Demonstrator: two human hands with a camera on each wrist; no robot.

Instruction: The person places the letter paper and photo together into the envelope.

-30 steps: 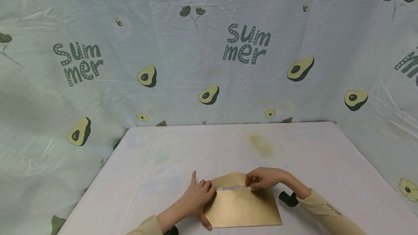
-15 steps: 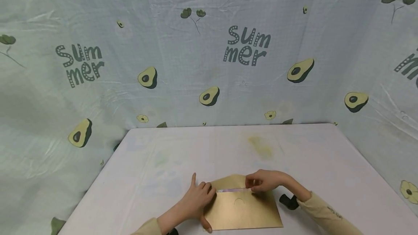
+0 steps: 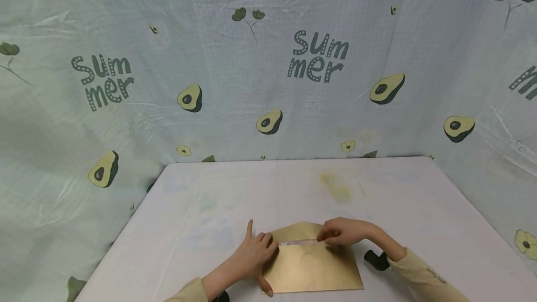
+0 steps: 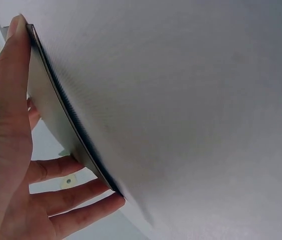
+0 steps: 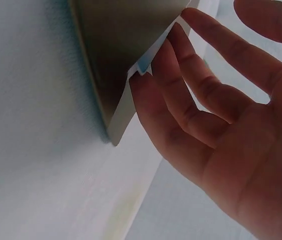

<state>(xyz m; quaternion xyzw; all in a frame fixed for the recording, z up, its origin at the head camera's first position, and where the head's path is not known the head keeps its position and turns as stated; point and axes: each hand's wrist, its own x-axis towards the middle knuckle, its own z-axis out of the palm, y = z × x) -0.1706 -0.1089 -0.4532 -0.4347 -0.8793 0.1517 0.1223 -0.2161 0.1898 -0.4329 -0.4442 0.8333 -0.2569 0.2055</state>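
A gold envelope (image 3: 312, 276) lies with its pointed flap (image 3: 295, 231) folded back, away from the person. Along its mouth shows a strip of pale, purplish paper (image 3: 299, 243). My left hand (image 3: 253, 255) spans the envelope's left edge, thumb at the near corner and fingertips at the far end. In the left wrist view these fingers (image 4: 63, 197) are spread and nearly straight. My right hand (image 3: 343, 231) is at the right end of the mouth. The right wrist view has its fingertips touching the envelope's edge beside a bluish-white bit of paper (image 5: 145, 60), the thumb standing apart.
The white-covered table (image 3: 235, 190) stretches away to a hanging cloth (image 3: 226, 59) printed with avocados and lettering. A black wrist device (image 3: 376, 260) sits under the right forearm. Another dark piece (image 3: 221, 297) shows by the left wrist.
My right hand has shifted slightly to the right along the envelope's mouth. The left hand and the envelope keep their places.
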